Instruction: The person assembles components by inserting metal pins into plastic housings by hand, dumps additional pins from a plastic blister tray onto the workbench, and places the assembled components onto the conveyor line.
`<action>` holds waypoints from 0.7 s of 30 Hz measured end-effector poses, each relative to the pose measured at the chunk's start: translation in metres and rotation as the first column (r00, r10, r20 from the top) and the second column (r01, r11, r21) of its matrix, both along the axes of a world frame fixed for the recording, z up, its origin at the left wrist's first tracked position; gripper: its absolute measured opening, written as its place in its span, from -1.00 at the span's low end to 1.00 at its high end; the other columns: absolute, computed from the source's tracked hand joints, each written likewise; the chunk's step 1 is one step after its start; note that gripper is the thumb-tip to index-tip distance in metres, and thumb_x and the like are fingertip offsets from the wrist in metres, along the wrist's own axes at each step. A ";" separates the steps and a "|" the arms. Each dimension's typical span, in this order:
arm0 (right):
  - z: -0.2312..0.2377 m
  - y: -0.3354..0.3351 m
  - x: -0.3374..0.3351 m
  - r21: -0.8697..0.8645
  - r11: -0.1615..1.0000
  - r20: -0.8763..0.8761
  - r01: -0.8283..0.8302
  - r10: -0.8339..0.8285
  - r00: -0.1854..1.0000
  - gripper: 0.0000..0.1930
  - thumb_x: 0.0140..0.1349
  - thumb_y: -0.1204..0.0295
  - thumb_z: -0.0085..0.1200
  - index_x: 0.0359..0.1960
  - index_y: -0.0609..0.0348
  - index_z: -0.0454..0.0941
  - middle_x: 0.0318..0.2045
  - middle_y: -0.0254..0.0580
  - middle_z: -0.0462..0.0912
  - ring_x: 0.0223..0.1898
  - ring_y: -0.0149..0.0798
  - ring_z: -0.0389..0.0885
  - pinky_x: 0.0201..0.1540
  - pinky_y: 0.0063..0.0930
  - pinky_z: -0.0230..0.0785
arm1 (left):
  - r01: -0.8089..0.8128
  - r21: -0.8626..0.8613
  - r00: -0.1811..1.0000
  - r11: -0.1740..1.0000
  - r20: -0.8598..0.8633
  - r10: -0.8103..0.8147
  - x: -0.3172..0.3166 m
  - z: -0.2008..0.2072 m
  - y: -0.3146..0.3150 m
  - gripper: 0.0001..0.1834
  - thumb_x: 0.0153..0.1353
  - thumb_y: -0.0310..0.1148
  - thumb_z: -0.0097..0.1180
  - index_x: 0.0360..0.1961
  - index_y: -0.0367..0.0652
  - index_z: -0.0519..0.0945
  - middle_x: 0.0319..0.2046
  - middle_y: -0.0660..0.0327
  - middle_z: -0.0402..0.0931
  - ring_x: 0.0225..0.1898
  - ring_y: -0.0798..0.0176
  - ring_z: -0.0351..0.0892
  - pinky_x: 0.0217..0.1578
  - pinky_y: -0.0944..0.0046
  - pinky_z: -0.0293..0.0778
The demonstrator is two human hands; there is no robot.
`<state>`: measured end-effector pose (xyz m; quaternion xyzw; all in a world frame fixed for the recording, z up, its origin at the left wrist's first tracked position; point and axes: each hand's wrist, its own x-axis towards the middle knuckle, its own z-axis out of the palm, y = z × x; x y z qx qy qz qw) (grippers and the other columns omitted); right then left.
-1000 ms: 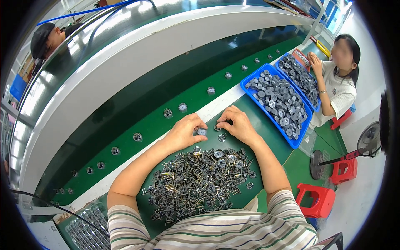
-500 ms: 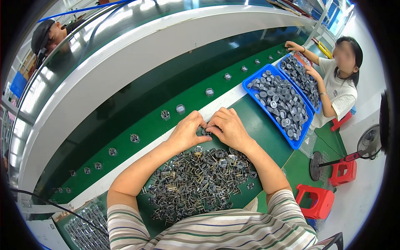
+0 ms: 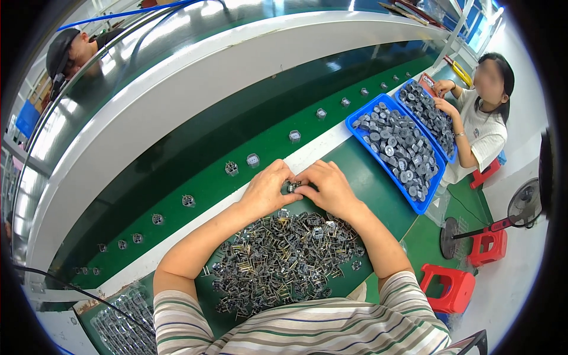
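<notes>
Above the near edge of the belt, my left hand (image 3: pixel 267 188) and my right hand (image 3: pixel 325 186) meet fingertip to fingertip. Both are closed on a small dark round part with shiny metal bits (image 3: pixel 290 187), which the fingers partly cover. Just below my wrists, a large heap of small dark parts with thin metal pins (image 3: pixel 284 260) lies on the green tabletop (image 3: pixel 387 204). Beyond my hands, several small grey and dark parts sit spaced out in a row on the green conveyor belt (image 3: pixel 272 149).
To the right stand two blue trays (image 3: pixel 421 207) of round grey parts. A co-worker (image 3: pixel 482 124) sits behind them, hands by a small red tray; another person (image 3: pixel 71 53) is at far left. Red stools (image 3: pixel 448 288), a fan (image 3: pixel 523 201) and clear trays (image 3: pixel 121 322) are nearby.
The row of parts on the belt has shifted slightly left. The co-worker's far hand has drawn back from the belt to the red tray. My hands stay together, the part slightly turned.
</notes>
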<state>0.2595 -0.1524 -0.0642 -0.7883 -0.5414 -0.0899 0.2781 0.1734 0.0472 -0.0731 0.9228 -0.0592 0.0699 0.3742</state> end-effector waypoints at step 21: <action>0.010 -0.031 0.020 -0.092 0.995 -0.428 0.026 -0.063 0.901 -0.90 0.25 0.44 0.36 -0.26 0.16 0.72 -0.30 -0.18 0.66 -0.22 -0.12 0.69 -0.19 -0.24 0.56 | -0.383 0.421 0.916 0.822 0.058 0.397 0.010 0.037 0.096 -0.53 -0.01 -0.04 0.59 -0.18 -0.10 0.75 -0.09 0.15 0.59 0.16 0.10 0.46 0.15 0.00 0.28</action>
